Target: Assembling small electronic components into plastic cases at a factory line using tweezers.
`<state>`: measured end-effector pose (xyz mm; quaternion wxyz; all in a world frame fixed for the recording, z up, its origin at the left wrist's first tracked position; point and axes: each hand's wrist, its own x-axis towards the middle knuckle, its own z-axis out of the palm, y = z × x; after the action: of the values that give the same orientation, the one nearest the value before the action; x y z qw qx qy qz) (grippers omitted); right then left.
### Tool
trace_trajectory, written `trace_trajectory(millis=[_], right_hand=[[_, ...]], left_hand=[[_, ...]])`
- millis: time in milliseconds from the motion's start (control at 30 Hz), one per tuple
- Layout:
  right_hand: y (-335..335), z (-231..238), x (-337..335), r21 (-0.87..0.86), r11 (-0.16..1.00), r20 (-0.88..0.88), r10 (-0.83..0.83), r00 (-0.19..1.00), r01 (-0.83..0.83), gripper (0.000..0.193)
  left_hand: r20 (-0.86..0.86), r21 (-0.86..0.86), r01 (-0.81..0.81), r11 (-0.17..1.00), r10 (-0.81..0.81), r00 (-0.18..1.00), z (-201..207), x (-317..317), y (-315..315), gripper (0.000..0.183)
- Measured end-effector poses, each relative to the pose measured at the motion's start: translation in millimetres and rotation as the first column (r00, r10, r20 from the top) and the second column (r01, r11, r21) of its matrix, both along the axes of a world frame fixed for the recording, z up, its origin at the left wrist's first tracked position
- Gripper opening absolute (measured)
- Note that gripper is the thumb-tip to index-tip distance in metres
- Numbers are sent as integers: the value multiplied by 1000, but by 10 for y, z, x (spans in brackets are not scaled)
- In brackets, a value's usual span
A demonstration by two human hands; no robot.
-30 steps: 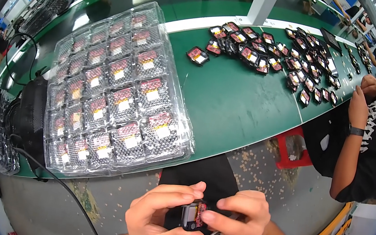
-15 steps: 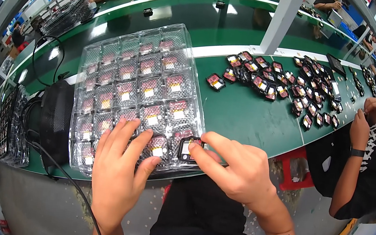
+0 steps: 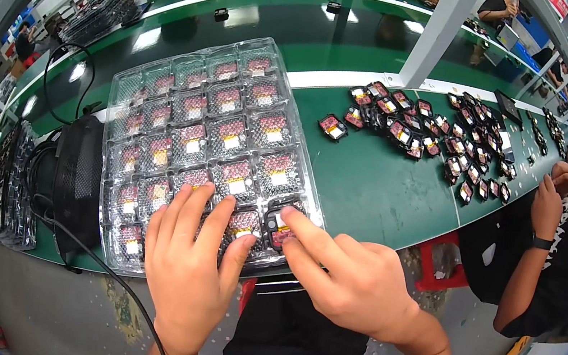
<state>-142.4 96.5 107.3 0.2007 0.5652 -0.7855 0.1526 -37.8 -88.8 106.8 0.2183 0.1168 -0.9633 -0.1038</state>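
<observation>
My landmark is the clear plastic tray (image 3: 309, 192), which has many cells with small devices inside them. My right hand (image 3: 357, 278) comes in at the near right corner of the tray. Its index finger and thumb are closed on a small black-framed device (image 3: 274, 225), at the corner cell; the other fingers are curled under, and I cannot tell if they hold something too. The device lies to the left of my right knuckles and a little farther away, at the tips. From here its frame looks almost square and slightly turned, partly hidden by my finger, so I cannot be sure of its long axis, nor whether it sits fully down in the cell.

My left hand (image 3: 193, 266) is released and spread, with its fingers over the near part of the tray. Its thumb is near the device, but the right hand is the nearer one.

To the right of the tray, on the green table (image 3: 361, 196), there is a loose pile of similar devices (image 3: 401, 131). Just left of the tray stands a black mesh bag (image 3: 77, 177).
</observation>
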Motion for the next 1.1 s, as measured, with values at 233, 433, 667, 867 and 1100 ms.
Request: trace_trajectory(millis=[233, 433, 667, 867, 1100], right_hand=[[44, 17, -63, 78, 996, 154, 19, 988, -31, 34], [207, 19, -88, -298, 952, 364, 51, 930, 65, 37], [925, -415, -569, -80, 624, 292, -731, 616, 778, 54], [1538, -663, -828, 88, 335, 214, -926, 311, 938, 48], [1336, -601, -493, -26, 615, 433, -703, 563, 788, 34]], left_hand=[[-39, -33, 30, 999, -31, 999, -39, -74, -4, 42], [77, -23, -14, 1000, 16, 997, 13, 2, -75, 48], [253, -211, 40, 977, 15, 967, 255, -9, -118, 57], [19, -134, 47, 990, -44, 999, 217, 8, -86, 60], [-441, -149, 517, 843, -524, 728, 31, 179, 218, 23]])
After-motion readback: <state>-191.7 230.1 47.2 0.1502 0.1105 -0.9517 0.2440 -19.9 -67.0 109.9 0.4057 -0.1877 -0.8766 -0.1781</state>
